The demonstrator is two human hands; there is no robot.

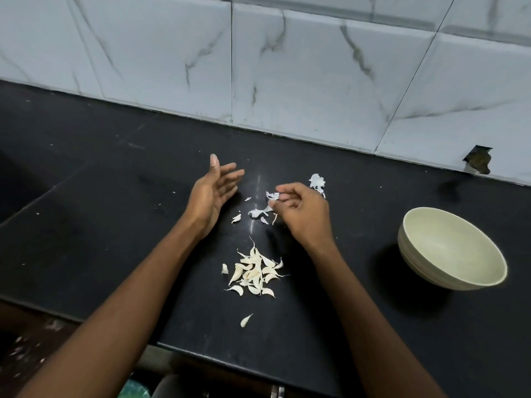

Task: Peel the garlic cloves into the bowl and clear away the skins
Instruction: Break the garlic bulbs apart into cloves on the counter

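Observation:
A pile of several unpeeled garlic cloves (254, 272) lies on the black counter (115, 168), with one stray clove (245, 320) nearer the front edge. Thin white skins (258, 213) are scattered beyond the pile, and a larger scrap of skin (317, 181) lies behind my right hand. My right hand (300, 214) hovers over the skins with curled fingers that pinch a piece of white skin (272, 195). My left hand (214, 191) is held up beside it, palm turned inward, fingers straight and holding nothing. The pale green bowl (425, 271) stands at the right and looks empty.
A marble-tiled wall (287, 67) runs along the back of the counter, with a broken hole (478, 162) at its base on the right. A dark recess, maybe a sink (20, 191), lies at the left. The counter's front edge (201, 353) is close below the stray clove.

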